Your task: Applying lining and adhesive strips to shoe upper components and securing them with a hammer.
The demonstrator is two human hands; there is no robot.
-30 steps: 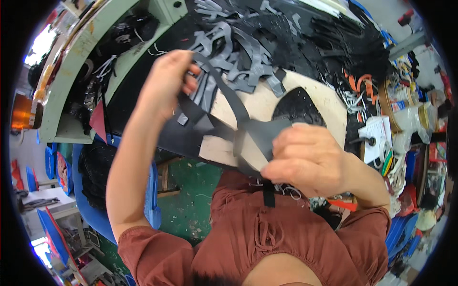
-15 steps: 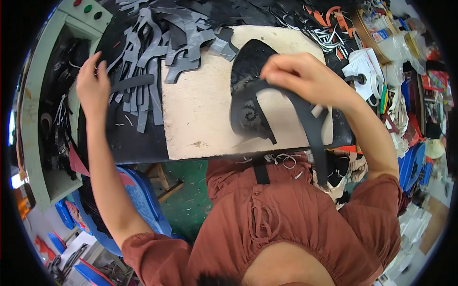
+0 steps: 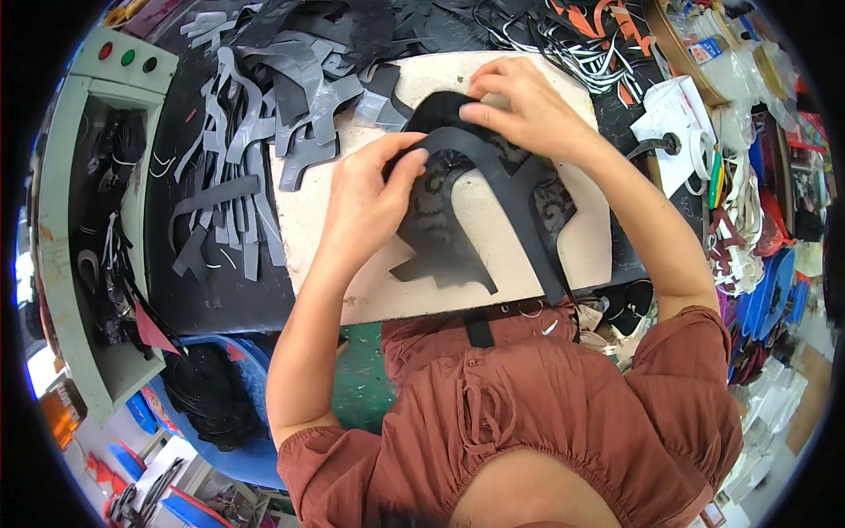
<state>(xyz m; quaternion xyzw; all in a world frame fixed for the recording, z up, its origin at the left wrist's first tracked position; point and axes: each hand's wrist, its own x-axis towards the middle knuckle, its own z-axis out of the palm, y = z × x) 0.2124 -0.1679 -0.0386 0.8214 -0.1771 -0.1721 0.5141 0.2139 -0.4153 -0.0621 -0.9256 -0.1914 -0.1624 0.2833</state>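
A black shoe upper [image 3: 431,216] with a curled lace-like pattern lies on the pale board [image 3: 378,295], its toe end pointing away from me. A curved dark grey strip [image 3: 502,189] arches across it, one leg running down toward the board's near edge. My left hand [image 3: 374,189] pinches the upper's left side between thumb and forefinger, where the strip's arch begins. At the toe, my right hand [image 3: 528,110] has its thumb and fingers closed on the black edge. Part of the toe is hidden behind the fingers.
Left of the board lie several grey cut strips [image 3: 304,88]. White and orange strips [image 3: 590,66] lie at the far right, near papers [image 3: 673,123] with a tape roll. A green metal cabinet [image 3: 66,290] with buttons stands left; a blue chair [image 3: 255,400] is below it.
My left hand has come from the grey strips at the left to the upper's left side. The upper has turned and spread on the board, the right hand now gripping its toe end.
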